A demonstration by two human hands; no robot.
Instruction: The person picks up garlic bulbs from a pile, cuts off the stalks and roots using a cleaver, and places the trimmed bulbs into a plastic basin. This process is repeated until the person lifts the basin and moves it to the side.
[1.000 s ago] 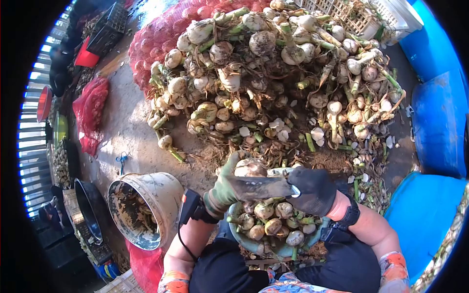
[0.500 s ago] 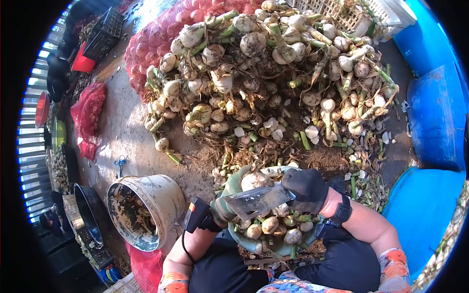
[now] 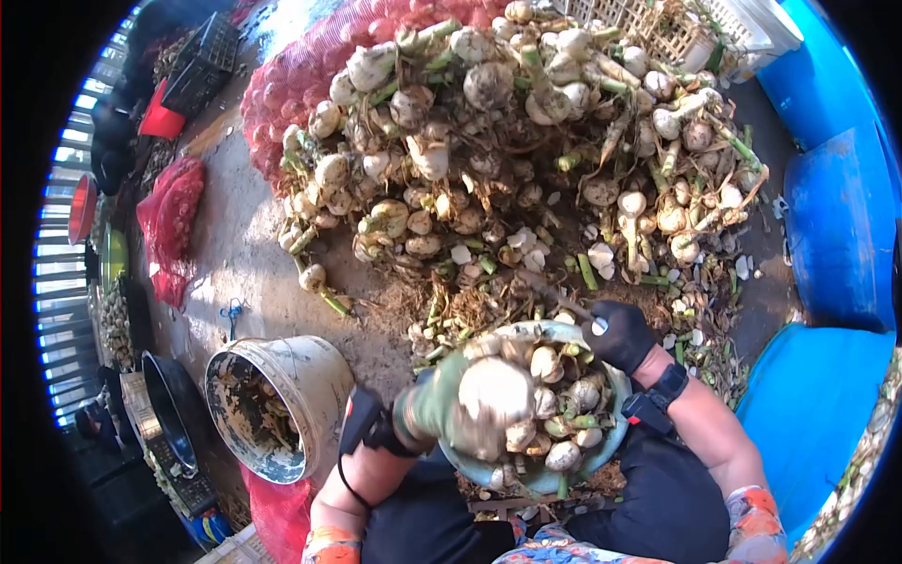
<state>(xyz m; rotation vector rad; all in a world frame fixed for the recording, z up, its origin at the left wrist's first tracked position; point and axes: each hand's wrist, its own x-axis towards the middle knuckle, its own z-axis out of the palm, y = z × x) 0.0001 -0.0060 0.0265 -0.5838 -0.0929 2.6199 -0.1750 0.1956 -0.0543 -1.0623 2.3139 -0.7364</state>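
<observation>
Green-gloved left hand (image 3: 434, 409) clutches a pale bulb (image 3: 495, 390) over the basin (image 3: 615, 442)

Head view: your left fingers are clenched round the bulb, which sits just beyond them, blurred, above the basin's near rim. Your black-gloved right hand (image 3: 620, 336) is closed on a knife (image 3: 554, 298), its long blade running up and left from those fingers toward the heap (image 3: 526, 150). Your left hand is nearer the bulb; a bucket (image 3: 282, 399) stands well apart to its left

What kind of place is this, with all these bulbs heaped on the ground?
Probably an open-air produce sorting yard: a big heap of unwashed pale bulbs with green stalks lies on bare ground, red mesh sacks sit behind, and trimmed bulbs fill a round teal basin.
</observation>
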